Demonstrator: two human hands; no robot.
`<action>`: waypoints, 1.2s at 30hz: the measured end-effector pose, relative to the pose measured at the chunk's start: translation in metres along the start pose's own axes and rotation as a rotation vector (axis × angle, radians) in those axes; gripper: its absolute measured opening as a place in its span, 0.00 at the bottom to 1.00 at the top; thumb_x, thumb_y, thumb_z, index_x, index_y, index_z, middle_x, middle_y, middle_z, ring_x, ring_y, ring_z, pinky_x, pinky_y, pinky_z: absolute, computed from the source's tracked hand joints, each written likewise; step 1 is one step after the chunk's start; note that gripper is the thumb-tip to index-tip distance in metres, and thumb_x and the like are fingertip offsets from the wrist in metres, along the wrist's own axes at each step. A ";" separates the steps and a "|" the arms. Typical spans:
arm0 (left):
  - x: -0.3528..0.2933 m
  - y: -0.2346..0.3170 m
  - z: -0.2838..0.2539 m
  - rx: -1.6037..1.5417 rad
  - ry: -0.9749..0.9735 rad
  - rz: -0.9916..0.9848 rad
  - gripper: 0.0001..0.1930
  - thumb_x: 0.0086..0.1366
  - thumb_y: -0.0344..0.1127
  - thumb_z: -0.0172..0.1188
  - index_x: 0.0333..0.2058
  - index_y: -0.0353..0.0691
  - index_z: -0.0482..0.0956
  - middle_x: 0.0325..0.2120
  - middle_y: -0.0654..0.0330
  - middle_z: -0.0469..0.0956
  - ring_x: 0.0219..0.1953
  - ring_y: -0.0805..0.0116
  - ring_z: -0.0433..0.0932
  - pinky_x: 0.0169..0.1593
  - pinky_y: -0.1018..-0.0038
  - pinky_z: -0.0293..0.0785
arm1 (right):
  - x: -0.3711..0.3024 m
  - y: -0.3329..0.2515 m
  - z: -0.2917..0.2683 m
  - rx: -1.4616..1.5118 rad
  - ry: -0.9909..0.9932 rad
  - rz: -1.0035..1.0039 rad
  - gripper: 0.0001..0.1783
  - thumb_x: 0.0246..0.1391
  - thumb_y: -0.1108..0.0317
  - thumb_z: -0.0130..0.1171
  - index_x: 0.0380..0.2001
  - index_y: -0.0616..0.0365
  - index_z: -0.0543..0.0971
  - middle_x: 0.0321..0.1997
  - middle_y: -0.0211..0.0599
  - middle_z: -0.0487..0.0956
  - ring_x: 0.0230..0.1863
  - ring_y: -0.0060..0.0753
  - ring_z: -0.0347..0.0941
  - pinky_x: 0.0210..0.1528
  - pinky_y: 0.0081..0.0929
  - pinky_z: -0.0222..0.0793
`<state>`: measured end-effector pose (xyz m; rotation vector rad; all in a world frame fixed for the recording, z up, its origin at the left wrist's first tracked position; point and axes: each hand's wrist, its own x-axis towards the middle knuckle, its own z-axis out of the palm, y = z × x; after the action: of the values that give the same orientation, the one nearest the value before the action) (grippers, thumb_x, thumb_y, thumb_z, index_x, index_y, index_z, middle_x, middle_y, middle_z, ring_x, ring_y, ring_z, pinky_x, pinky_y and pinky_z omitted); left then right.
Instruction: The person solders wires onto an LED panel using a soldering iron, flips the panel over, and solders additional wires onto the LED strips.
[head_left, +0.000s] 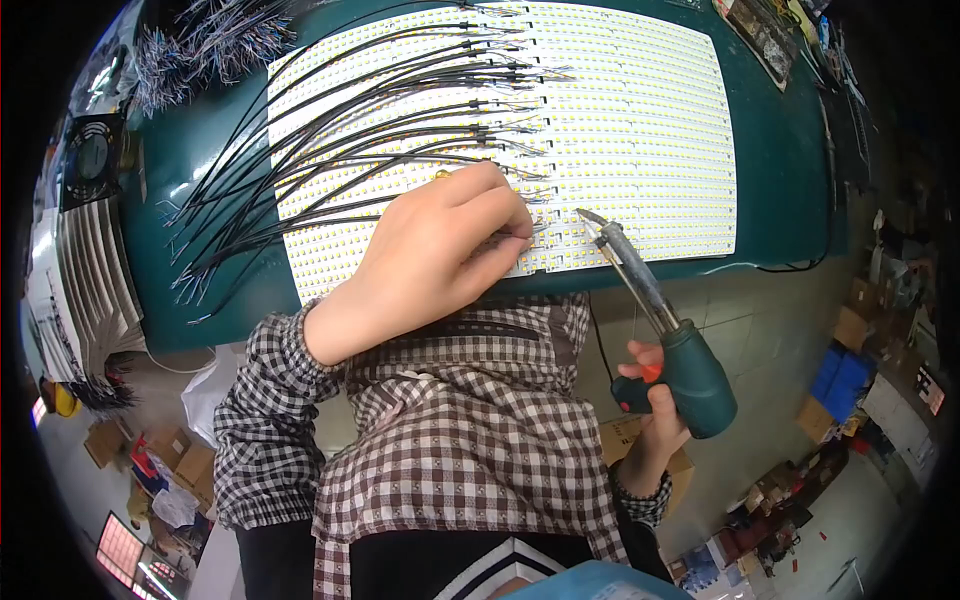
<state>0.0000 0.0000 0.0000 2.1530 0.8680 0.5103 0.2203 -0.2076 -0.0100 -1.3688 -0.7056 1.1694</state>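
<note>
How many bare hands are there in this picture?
2: the left hand over the near part of the white LED boards, and the right hand gripping the green-handled soldering gun, which partly hides it.

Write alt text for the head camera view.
A person's right hand holds a green-handled soldering iron, its tip over white light boards on a green table. The left hand reaches over them, near black cables fanning left.

The head-worn fisheye camera is looking steeply down from above the left hand (440, 238) and right hand (661, 425), sitting fairly near, and is taking in the tabletop (782, 165) beyond them and the floor (745, 335) to both sides.
</note>
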 end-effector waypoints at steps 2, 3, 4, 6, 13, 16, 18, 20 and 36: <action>0.001 -0.001 0.000 0.044 -0.006 0.039 0.06 0.54 0.30 0.63 0.29 0.40 0.73 0.26 0.59 0.71 0.29 0.58 0.74 0.30 0.66 0.70 | 0.001 0.001 0.004 0.002 0.056 -0.067 0.25 0.53 0.64 0.65 0.48 0.73 0.74 0.44 0.49 0.78 0.47 0.48 0.78 0.41 0.34 0.80; 0.002 0.000 0.003 0.043 -0.002 0.039 0.06 0.54 0.30 0.63 0.29 0.40 0.73 0.26 0.59 0.71 0.29 0.58 0.74 0.30 0.66 0.70 | 0.002 0.002 0.002 -0.001 0.053 -0.069 0.25 0.53 0.64 0.65 0.48 0.73 0.74 0.44 0.49 0.78 0.47 0.48 0.78 0.41 0.34 0.80; 0.004 0.002 0.007 0.028 0.030 0.022 0.06 0.54 0.30 0.62 0.29 0.40 0.73 0.26 0.59 0.71 0.29 0.57 0.74 0.30 0.66 0.70 | 0.003 0.002 -0.001 0.001 0.049 -0.075 0.25 0.53 0.64 0.65 0.48 0.73 0.74 0.43 0.49 0.78 0.47 0.48 0.78 0.42 0.34 0.80; 0.005 0.003 0.009 0.016 0.060 0.005 0.05 0.55 0.29 0.62 0.29 0.39 0.73 0.26 0.58 0.71 0.29 0.57 0.74 0.30 0.65 0.70 | 0.004 0.002 -0.002 0.008 0.046 -0.081 0.25 0.53 0.64 0.65 0.48 0.74 0.73 0.42 0.48 0.78 0.46 0.48 0.78 0.42 0.35 0.80; 0.001 0.012 0.011 0.086 0.050 -0.088 0.05 0.57 0.29 0.61 0.29 0.38 0.73 0.26 0.56 0.71 0.29 0.54 0.74 0.31 0.64 0.70 | 0.004 0.005 -0.002 0.030 0.045 -0.095 0.25 0.54 0.64 0.65 0.48 0.74 0.73 0.43 0.49 0.78 0.46 0.48 0.78 0.42 0.35 0.80; 0.001 0.012 0.014 0.071 0.085 -0.106 0.05 0.56 0.28 0.61 0.29 0.38 0.73 0.26 0.56 0.71 0.29 0.54 0.74 0.30 0.64 0.69 | 0.004 0.005 -0.002 0.030 0.048 -0.090 0.26 0.54 0.64 0.65 0.48 0.74 0.73 0.43 0.50 0.78 0.46 0.48 0.78 0.42 0.35 0.80; 0.001 0.010 0.017 0.044 0.115 -0.087 0.05 0.56 0.28 0.61 0.28 0.38 0.73 0.25 0.56 0.70 0.28 0.55 0.73 0.30 0.64 0.69 | 0.004 0.005 -0.003 0.031 0.049 -0.081 0.26 0.54 0.64 0.65 0.48 0.75 0.73 0.43 0.50 0.78 0.46 0.48 0.78 0.42 0.35 0.80; 0.000 0.009 0.019 -0.017 0.137 -0.037 0.05 0.55 0.26 0.61 0.28 0.38 0.72 0.25 0.56 0.70 0.27 0.56 0.73 0.28 0.66 0.69 | 0.004 0.006 -0.003 0.048 0.047 -0.092 0.26 0.54 0.64 0.65 0.49 0.75 0.73 0.43 0.50 0.78 0.46 0.48 0.78 0.42 0.35 0.80; 0.004 0.005 0.028 0.065 0.202 -0.074 0.07 0.50 0.25 0.62 0.26 0.38 0.71 0.23 0.58 0.70 0.26 0.58 0.73 0.28 0.66 0.68 | 0.000 0.006 -0.003 0.038 0.005 -0.061 0.24 0.53 0.62 0.66 0.44 0.73 0.75 0.39 0.50 0.78 0.43 0.41 0.77 0.42 0.37 0.79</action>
<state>0.0211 -0.0136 -0.0133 2.1444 1.0839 0.6796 0.2217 -0.2093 -0.0162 -1.3095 -0.7136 1.1260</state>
